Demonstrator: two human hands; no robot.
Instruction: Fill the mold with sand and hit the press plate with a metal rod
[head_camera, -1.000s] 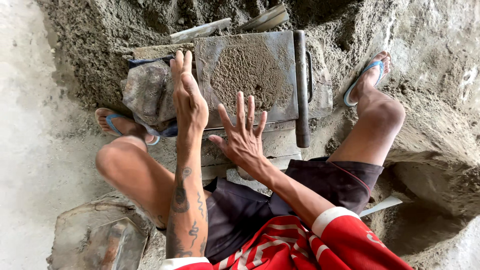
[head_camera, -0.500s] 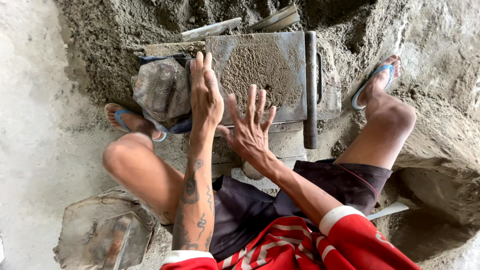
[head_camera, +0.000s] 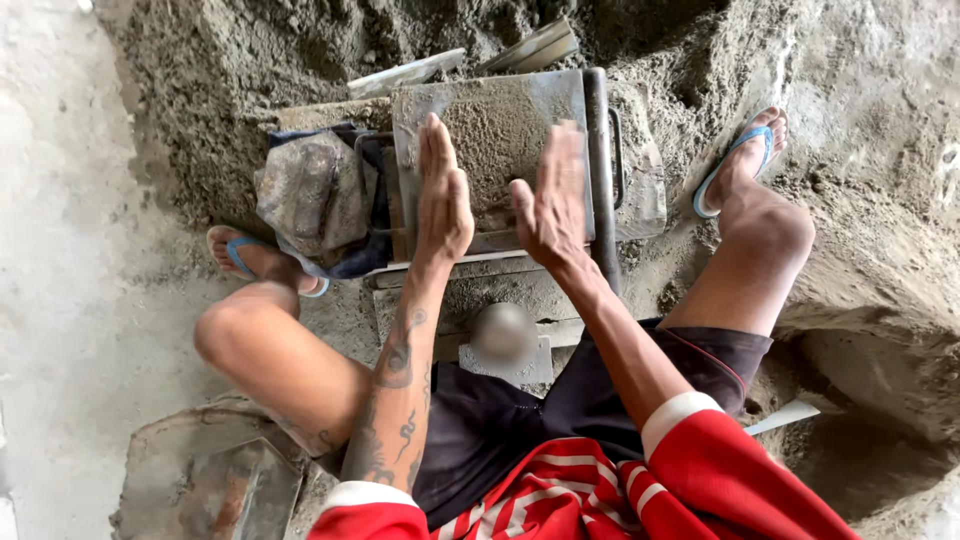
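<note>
While pressed flat and fully open on the damp grey mix in the metal mould (head_camera: 490, 140), both hands grip nothing: left hand (head_camera: 443, 195) laid palm down along the left part of the fill, fingers together and pointing far; right hand (head_camera: 552, 200) just beside it to the right, fingers stretched far too, somewhat blurred. Mould itself at mid-scene, a rectangular steel box crusted with cement, set between the spread knees and partly sunk in a heap of wet sand-cement mix (head_camera: 250, 90) rising on the far side. Along the mould's right edge, a dark steel bar (head_camera: 598, 170) running near to far, touching the box. Just left of the mould, a lumpy cement-caked bundle (head_camera: 315, 195) on dark cloth, close against the left hand's wrist side. Left foot in a blue sandal (head_camera: 240, 262) near that bundle; right foot in a blue sandal (head_camera: 735, 160) well off to the right on the sandy slope. Far beyond the mould, two flat metal pieces (head_camera: 470, 62) half buried in the heap. At near left, a cement-smeared tray (head_camera: 215, 480) on the concrete floor (head_camera: 60, 300). Nearest of all, red-and-white sleeves and dark shorts.
</note>
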